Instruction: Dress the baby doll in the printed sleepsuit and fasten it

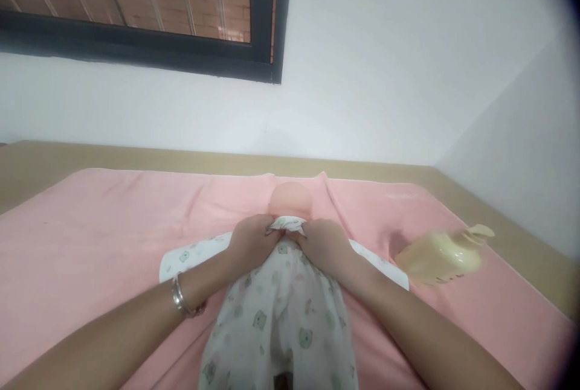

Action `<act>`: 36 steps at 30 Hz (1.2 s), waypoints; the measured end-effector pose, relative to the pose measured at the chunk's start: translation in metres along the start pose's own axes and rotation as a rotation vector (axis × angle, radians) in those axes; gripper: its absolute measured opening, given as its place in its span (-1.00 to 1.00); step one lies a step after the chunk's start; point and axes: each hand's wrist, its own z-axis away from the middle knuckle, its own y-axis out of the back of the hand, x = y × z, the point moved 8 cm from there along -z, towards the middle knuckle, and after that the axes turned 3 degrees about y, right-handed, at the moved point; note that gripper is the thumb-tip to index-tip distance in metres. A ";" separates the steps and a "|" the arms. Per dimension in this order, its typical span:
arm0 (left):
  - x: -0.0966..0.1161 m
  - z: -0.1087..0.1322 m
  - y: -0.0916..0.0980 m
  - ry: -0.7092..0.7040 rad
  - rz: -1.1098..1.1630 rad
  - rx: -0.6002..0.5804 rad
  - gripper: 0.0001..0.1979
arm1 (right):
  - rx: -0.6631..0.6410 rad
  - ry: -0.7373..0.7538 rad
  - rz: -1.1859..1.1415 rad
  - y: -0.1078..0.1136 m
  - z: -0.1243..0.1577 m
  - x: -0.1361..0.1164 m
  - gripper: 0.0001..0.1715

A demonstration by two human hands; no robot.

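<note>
A white baby garment with a green bear print spreads toward me, its sleeves reaching out to both sides. At its neckline, my left hand is closed on the bunched cloth. Close beside it, my right hand grips the same neckline, fingers curled in. Just beyond the neckline shows a smooth, rounded, skin-coloured top, like a doll's head. The rest of that shape is hidden by the garment and my hands. A silver bracelet circles my left wrist.
A pink cloth covers most of the tan table. On the right, a pale yellow bottle-like object lies tilted, spout to the right. Behind stand a white wall and a dark-framed window.
</note>
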 end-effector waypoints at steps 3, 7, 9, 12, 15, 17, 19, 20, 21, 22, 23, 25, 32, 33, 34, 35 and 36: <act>0.001 0.001 0.001 0.012 0.023 -0.003 -0.75 | -0.013 0.004 -0.001 0.000 0.000 -0.001 -0.44; 0.001 0.001 0.001 0.008 0.057 -0.005 -0.77 | -0.010 -0.004 -0.013 0.001 0.001 0.000 -0.46; 0.000 0.001 0.000 0.013 0.069 -0.006 -0.77 | -0.009 -0.010 -0.025 0.000 0.001 0.001 -0.45; -0.001 0.001 0.000 0.031 0.067 -0.018 -0.76 | -0.014 -0.015 -0.035 0.000 0.001 0.002 -0.45; 0.000 0.002 0.000 0.038 0.078 -0.026 -0.74 | -0.020 -0.019 -0.032 -0.002 0.000 0.003 -0.45; 0.001 0.002 0.000 0.040 0.090 -0.027 -0.74 | -0.021 -0.018 -0.037 -0.002 0.000 0.003 -0.44; 0.000 0.002 0.001 0.052 0.086 -0.022 -0.73 | -0.022 -0.020 -0.048 -0.002 0.000 0.003 -0.43; -0.001 0.002 0.001 0.059 0.078 -0.016 -0.72 | -0.024 -0.024 -0.052 -0.001 0.000 0.003 -0.42; -0.002 0.002 0.001 0.065 0.070 -0.010 -0.71 | -0.029 -0.030 -0.054 -0.001 0.000 0.003 -0.42; -0.002 0.002 0.001 0.069 0.063 -0.004 -0.70 | -0.038 -0.039 -0.054 -0.002 0.000 0.004 -0.41; -0.003 0.002 0.001 0.072 0.058 0.000 -0.69 | -0.050 -0.047 -0.053 -0.002 0.001 0.004 -0.41; -0.003 0.002 0.001 0.068 0.055 0.000 -0.67 | -0.070 -0.057 -0.047 -0.003 0.001 0.004 -0.40; -0.005 0.003 -0.001 0.078 0.064 -0.016 -0.64 | -0.044 -0.054 -0.081 0.000 0.002 0.004 -0.33; -0.005 0.003 -0.001 0.079 0.060 -0.017 -0.63 | -0.043 -0.057 -0.083 0.000 0.002 0.004 -0.33; -0.005 0.003 0.000 0.078 0.059 -0.019 -0.62 | -0.040 -0.060 -0.085 0.001 0.002 0.004 -0.32; -0.005 0.003 0.000 0.079 0.059 -0.019 -0.62 | -0.035 -0.062 -0.088 0.001 0.002 0.004 -0.32; -0.005 0.003 0.001 0.082 0.061 -0.017 -0.61 | -0.031 -0.062 -0.096 0.002 0.002 0.004 -0.30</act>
